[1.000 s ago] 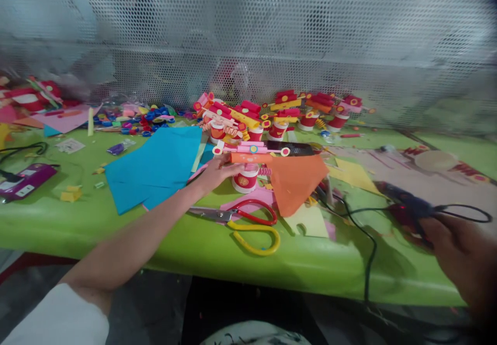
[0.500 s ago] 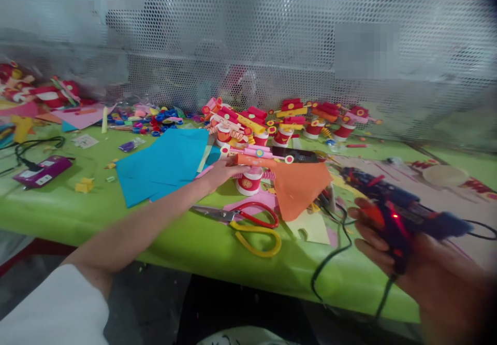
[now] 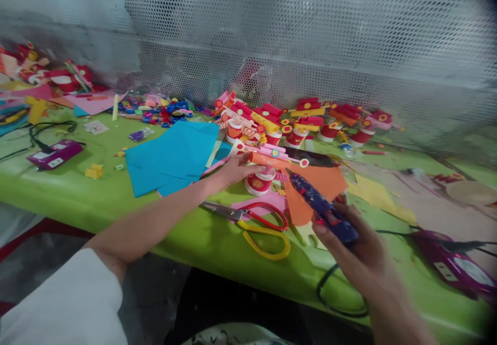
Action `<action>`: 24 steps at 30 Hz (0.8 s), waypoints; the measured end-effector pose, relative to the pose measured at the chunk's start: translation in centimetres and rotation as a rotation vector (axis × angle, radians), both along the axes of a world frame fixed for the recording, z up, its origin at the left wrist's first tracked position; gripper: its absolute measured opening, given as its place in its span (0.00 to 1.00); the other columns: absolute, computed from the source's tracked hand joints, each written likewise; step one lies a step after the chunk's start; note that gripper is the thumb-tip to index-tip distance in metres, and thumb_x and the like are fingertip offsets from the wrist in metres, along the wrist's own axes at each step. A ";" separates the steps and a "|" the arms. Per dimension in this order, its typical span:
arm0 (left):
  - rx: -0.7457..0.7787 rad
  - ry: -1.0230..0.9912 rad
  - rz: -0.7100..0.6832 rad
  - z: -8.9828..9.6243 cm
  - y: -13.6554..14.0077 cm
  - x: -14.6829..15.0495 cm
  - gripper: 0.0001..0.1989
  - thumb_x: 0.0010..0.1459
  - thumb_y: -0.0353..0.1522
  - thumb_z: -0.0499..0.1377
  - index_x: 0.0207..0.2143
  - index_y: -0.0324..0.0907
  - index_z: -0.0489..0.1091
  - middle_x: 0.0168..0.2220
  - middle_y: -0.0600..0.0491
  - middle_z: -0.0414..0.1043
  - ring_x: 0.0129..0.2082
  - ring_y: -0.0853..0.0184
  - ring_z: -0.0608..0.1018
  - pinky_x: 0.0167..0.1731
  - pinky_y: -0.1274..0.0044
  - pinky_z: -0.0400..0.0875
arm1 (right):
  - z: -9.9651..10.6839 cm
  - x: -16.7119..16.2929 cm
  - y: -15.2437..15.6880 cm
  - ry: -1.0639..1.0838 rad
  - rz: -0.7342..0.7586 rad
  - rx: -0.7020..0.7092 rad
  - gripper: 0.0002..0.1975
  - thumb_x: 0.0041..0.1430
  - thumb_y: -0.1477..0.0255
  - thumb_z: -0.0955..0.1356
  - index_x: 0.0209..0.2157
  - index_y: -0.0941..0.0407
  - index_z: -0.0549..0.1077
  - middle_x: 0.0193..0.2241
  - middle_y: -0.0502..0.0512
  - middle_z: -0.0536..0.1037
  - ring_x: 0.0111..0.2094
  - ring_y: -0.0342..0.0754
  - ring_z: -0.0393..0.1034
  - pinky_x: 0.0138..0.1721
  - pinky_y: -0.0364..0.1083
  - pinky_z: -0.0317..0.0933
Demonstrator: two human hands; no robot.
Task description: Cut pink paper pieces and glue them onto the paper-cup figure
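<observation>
Cup model [image 3: 259,183] stands upright at the table's front middle; its orange roll [image 3: 267,160] and the pink sticks above lie crosswise, long axis left to right, right end sloping a bit toward the person. Left hand [image 3: 235,170] pinches the roll's left end, thumb below. Change: glue gun [image 3: 324,209] has swung in from the far right over the last second, nozzle now by the roll's right end; contact can't be told. Likely means the approach is done and glue can go on. Gun's long axis runs diagonally, nozzle pointing left and away. Right hand [image 3: 361,246] wraps its grip; trigger squeeze can't be told. Scissors [image 3: 237,213] in front, orange sheet [image 3: 330,179] to the right, both loose.
</observation>
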State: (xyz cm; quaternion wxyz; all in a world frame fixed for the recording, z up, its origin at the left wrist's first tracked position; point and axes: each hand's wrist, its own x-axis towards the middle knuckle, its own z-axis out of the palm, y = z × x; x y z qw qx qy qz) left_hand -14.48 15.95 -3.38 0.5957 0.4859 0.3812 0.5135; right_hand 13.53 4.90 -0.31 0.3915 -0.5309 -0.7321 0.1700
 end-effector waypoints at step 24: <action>0.036 0.139 0.031 -0.4 -0.6 -0.3 0.26 0.53 0.45 0.74 0.49 0.40 0.78 0.54 0.40 0.80 0.55 0.50 0.80 0.60 0.57 0.70 | -0.5 -2.1 2.1 -0.307 0.150 0.306 0.10 0.70 0.60 0.68 0.46 0.51 0.74 0.31 0.51 0.79 0.31 0.51 0.73 0.34 0.47 0.64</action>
